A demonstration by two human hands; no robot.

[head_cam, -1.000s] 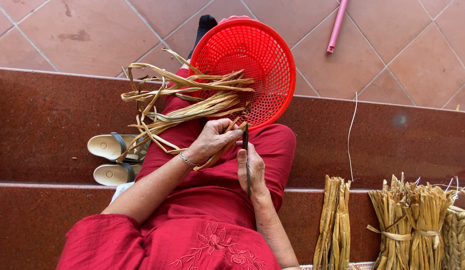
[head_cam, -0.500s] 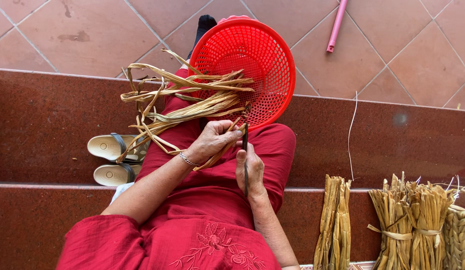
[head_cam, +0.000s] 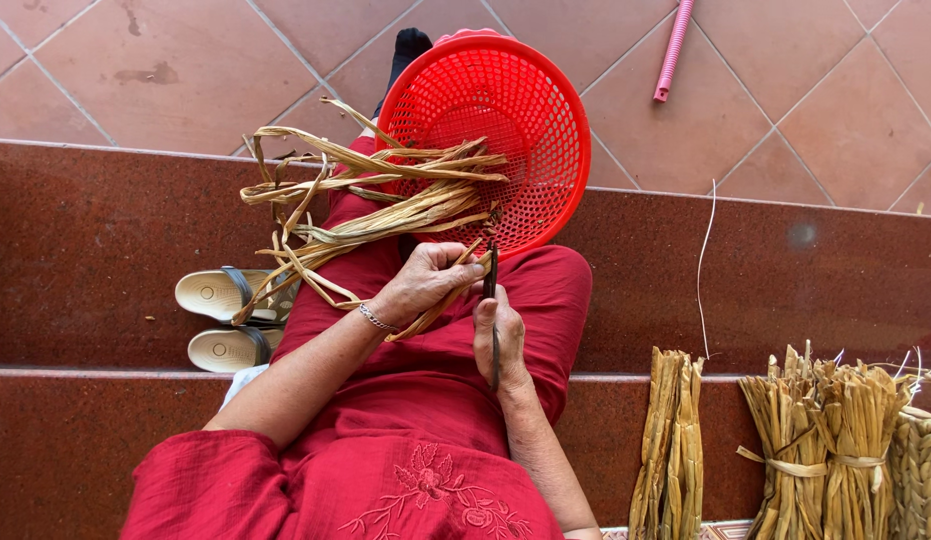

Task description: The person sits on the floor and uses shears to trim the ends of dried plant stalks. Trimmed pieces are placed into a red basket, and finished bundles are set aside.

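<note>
My left hand (head_cam: 425,283) is closed around a bunch of long dried straw strands (head_cam: 375,205) that fan out to the left over my red-clad lap. My right hand (head_cam: 499,335) grips a thin dark tool (head_cam: 492,310), held upright with its tip at the strands near my left fingers. A round red plastic basket (head_cam: 545,110) rests tilted on my knees just beyond both hands, and the strand tips lie across its opening.
A pair of cream sandals (head_cam: 230,320) sits on the dark red step to the left. Tied bundles of dried straw (head_cam: 820,440) and a loose sheaf (head_cam: 670,440) stand on the right. A pink pipe (head_cam: 673,50) lies on the tiled floor.
</note>
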